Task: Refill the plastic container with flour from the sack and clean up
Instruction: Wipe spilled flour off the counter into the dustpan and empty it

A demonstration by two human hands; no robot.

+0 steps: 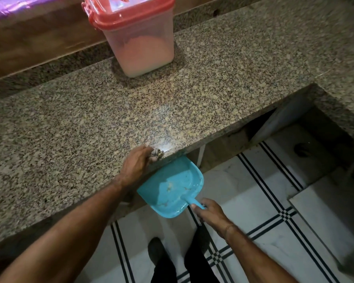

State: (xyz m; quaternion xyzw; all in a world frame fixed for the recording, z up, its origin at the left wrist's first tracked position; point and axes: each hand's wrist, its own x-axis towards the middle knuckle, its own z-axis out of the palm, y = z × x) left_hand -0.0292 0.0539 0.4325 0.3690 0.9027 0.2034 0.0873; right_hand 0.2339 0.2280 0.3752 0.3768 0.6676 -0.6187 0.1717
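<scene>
A clear plastic container [140,42] with a red lid stands shut at the back of the granite counter [90,111], flour filling its lower part. My left hand [138,163] presses a small patterned cloth [157,154] against the counter's front edge. Just below that edge a blue dustpan [172,184] is held level, with a few crumbs and some flour dust in it. My right hand [212,212] grips the dustpan's handle. The sack is out of sight.
The counter turns a corner at the right [335,64], leaving a dark open space underneath. Below lies a white tiled floor [253,201] with black stripes. My legs and a shoe [157,252] stand close to the counter. A wooden ledge [29,43] runs behind the counter.
</scene>
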